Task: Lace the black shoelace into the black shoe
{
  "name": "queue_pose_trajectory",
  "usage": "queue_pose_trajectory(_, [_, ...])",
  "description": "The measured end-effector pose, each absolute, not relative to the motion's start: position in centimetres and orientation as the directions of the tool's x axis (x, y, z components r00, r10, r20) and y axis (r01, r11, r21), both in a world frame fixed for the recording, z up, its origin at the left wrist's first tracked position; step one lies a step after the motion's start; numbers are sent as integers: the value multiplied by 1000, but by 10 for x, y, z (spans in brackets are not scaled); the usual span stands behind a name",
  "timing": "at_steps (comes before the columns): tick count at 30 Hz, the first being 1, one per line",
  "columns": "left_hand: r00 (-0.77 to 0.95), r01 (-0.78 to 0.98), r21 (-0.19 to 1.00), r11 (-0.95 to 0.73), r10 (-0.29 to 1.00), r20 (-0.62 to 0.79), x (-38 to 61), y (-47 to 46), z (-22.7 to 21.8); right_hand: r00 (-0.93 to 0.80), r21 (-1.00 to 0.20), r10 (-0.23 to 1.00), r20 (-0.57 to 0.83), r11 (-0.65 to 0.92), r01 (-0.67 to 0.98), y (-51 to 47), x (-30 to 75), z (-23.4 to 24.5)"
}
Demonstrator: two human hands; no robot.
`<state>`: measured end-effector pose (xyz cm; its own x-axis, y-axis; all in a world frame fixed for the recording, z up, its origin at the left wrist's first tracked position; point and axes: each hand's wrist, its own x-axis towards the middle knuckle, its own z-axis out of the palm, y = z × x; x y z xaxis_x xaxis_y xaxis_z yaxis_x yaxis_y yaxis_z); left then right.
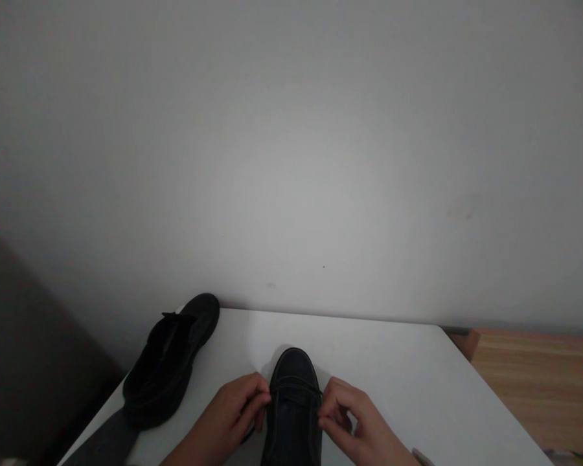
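Observation:
A black shoe (292, 414) lies on the white tabletop with its toe pointing away from me, its lower part cut off by the frame. A thin dark shoelace (296, 386) runs across its upper between my two hands. On the shoe's left side my left hand (240, 414) is closed in a pinch on the lace, with a dark strand showing below the fingers. My right hand (344, 417) pinches the lace at the right side, thumb against curled fingers. The strand inside each grip is mostly hidden.
A second black shoe (162, 372) stands at the table's left edge, near a dark grey flat piece (109, 443). Behind the white table (393, 362) rises a pale wall (320, 162). A wood-grained surface (539, 382) lies past the right edge.

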<state>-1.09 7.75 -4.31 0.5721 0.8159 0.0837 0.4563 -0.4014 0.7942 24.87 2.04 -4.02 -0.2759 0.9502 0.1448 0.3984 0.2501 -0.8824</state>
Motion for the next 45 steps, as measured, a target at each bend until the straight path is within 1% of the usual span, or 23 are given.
queue_pose_trajectory(5, [539,453,815,-361,839,72,-10,76,-37,-288,-889,948,136,246,387,21,249,-42])
queue_pose_trajectory(9, [551,445,823,-353,833,60,-9,75,-34,-292,-889,947,137,247,384,21,248,-42])
queue_pose_trajectory(17, [584,487,793,-366,812,16,-10,78,-36,-294,-898,949,115,225,377,22,249,-41])
queue_pose_trajectory(24, [592,495,777,-389,806,26,-10,77,-38,-298,-903,947,124,232,363,22,249,-42])
queue_pose_trajectory(29, [571,489,770,-409,818,71,-9,74,-38,-279,-914,954,111,208,348,21,248,-42])
queue_pose_trajectory(31, [562,476,790,-387,825,66,-8,73,-37,-278,-916,954,112,207,343,21,248,-42])
queue_pose_trajectory(36, [531,425,878,-222,846,-43,0,71,-38,-277,-921,955,105,198,334,21,248,-42])
queue_pose_trajectory(38, [507,410,892,-188,861,-52,3,70,-40,-269,-923,958,101,191,334,20,247,-42])
queue_pose_trajectory(42, [477,429,885,-180,878,-52,4,67,-46,-258,-928,962,94,178,328,21,246,-41])
queue_pose_trajectory(45, [456,471,854,-220,890,-22,3,62,-50,-260,-930,962,86,171,325,22,246,-41])
